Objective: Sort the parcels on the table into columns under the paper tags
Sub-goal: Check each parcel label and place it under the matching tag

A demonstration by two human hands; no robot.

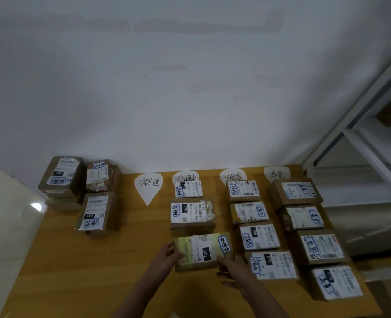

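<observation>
Two hands hold the 220 parcel, a carton with a yellow-green label. The left hand has its fingers curled on the left end, and the right hand pinches the near right corner with the thumb on top. The 220 parcel is third in the column under the second paper tag on the wooden counter, just in front of a brown taped parcel. Whether it lies flat or is a little lifted, I cannot tell.

The danger, as I judge it, is to the right of the 220 parcel. A neighbour parcel of the next column is very near its right end and the right hand, so a careless push could knock that column out of line. The 220 parcel also sits slightly turned and could be left crooked. Far to the left behind the 220 parcel is an unsorted pile, and the first paper tag has nothing under it.

All parcels are closed cartons, so their contents are hidden. On the white rack, far right of the 220 parcel, one brown box seems to stand, but it is blurred.
</observation>
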